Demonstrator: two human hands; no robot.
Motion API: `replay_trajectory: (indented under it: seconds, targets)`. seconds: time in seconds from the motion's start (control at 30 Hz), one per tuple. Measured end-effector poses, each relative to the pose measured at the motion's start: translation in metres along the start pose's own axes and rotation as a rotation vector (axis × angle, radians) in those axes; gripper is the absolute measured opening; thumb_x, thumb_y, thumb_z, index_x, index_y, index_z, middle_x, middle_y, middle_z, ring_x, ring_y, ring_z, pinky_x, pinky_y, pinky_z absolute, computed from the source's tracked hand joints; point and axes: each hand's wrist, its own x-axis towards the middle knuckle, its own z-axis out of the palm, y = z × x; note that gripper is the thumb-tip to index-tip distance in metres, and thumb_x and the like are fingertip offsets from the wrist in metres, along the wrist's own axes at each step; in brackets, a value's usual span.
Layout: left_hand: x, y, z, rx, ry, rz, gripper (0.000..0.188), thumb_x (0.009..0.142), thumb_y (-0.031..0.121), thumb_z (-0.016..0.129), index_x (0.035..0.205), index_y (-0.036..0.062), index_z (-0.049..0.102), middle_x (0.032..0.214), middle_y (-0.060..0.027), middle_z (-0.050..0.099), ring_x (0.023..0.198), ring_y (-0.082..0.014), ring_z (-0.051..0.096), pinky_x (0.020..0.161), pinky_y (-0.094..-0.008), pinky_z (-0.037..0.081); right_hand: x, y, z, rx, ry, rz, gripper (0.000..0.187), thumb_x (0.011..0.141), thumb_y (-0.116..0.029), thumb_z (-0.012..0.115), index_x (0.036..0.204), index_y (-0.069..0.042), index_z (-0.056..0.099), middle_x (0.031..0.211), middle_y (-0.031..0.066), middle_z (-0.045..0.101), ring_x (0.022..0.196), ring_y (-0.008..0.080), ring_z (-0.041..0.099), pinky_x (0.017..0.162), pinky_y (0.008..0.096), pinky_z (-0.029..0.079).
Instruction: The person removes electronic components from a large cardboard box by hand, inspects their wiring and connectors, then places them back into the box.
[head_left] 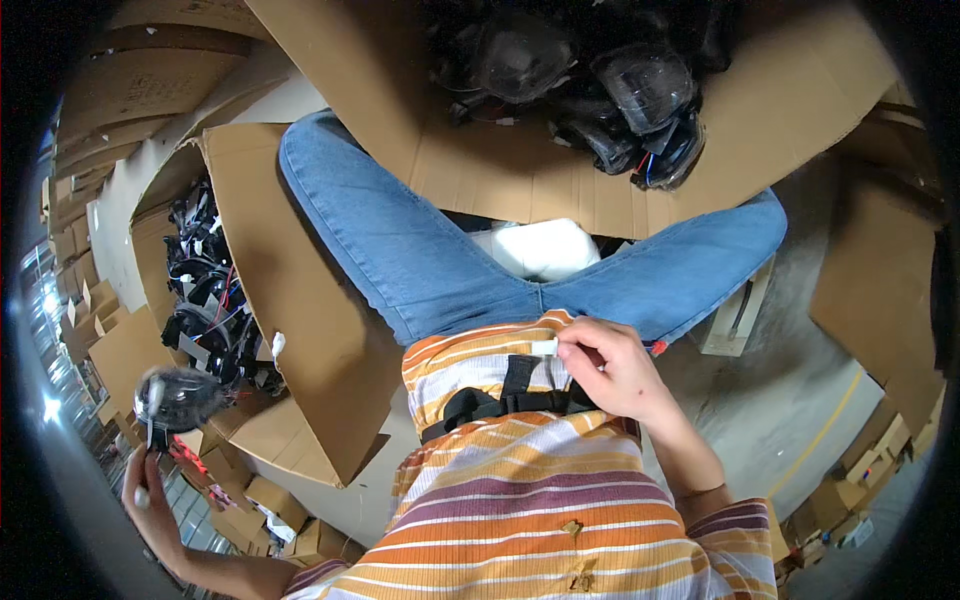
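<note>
Far out at our left, our left hand (150, 490) grips a dark, clear-domed plastic lamp unit (178, 398) beside the open cardboard box (300, 300) of wired units, while our right hand (610, 365) pinches a small white piece (545, 347) at our waist, seemingly mid-sorting.

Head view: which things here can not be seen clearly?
- Left hand: at the blurred rim; its grip on the dark domed part is unclear.
- Right hand: small white piece too small to identify.
- Parts in the left box: a tangle, indistinct.
</note>
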Motion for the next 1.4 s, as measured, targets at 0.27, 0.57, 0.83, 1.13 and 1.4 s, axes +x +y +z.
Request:
replay_trajectory:
  seconds: [0.27, 0.57, 0.83, 1.13, 1.4]
  targets:
    - [0.059, 0.144, 0.208, 0.007, -0.654, 0.630, 0.033, 0.069, 0.008, 0.062, 0.100, 0.0025, 0.054, 0.095, -0.0120, 0.053, 0.075, -0.0179, 0.056, 0.068, -0.0249, 0.045, -0.009, 0.008, -0.013, 0.002, 0.146, 0.066, 0.006, 0.075, -0.005, 0.052, 0.073, 0.001, 0.052, 0.062, 0.0095, 0.050, 0.050, 0.0186, 0.047, 0.046, 0.0270, 0.037]
    - [0.146, 0.248, 0.485, -1.047, -0.707, -0.332, 0.039, 0.074, 0.037, 0.060, 0.062, 0.0014, 0.050, 0.057, -0.0056, 0.048, 0.049, -0.0122, 0.047, 0.045, -0.0237, 0.040, -0.003, 0.002, -0.011, 0.032, 0.167, 0.124, 0.002, 0.074, -0.001, 0.052, 0.074, 0.001, 0.052, 0.060, 0.0057, 0.049, 0.048, 0.0111, 0.042, 0.044, 0.0229, 0.032]
    - [0.219, 0.249, 0.610, -0.539, -0.135, 0.071, 0.057, 0.064, 0.049, 0.062, 0.081, -0.0053, 0.059, 0.082, -0.0224, 0.058, 0.083, -0.0329, 0.056, 0.068, -0.0392, 0.044, 0.015, 0.010, -0.026, -0.003, 0.147, 0.234, 0.004, 0.074, -0.002, 0.053, 0.077, 0.001, 0.053, 0.064, 0.0094, 0.052, 0.048, 0.0166, 0.046, 0.044, 0.0253, 0.035]
    - [0.209, 0.256, 0.556, -0.419, -0.200, 0.058, 0.044, 0.070, 0.041, 0.057, 0.085, -0.0005, 0.060, 0.085, -0.0204, 0.058, 0.082, -0.0308, 0.056, 0.067, -0.0388, 0.045, 0.031, 0.009, -0.030, 0.026, 0.151, 0.267, 0.003, 0.074, -0.001, 0.053, 0.077, 0.001, 0.052, 0.064, 0.0100, 0.052, 0.047, 0.0154, 0.046, 0.043, 0.0245, 0.035]
    - [0.208, 0.261, 0.563, -0.971, -0.371, -0.271, 0.038, 0.068, 0.034, 0.059, 0.083, -0.0006, 0.058, 0.076, -0.0138, 0.060, 0.070, -0.0207, 0.058, 0.058, -0.0361, 0.043, 0.030, 0.007, -0.029, -0.003, 0.168, 0.228, 0.003, 0.073, 0.000, 0.053, 0.075, 0.002, 0.052, 0.060, 0.0090, 0.049, 0.044, 0.0157, 0.043, 0.041, 0.0256, 0.032]
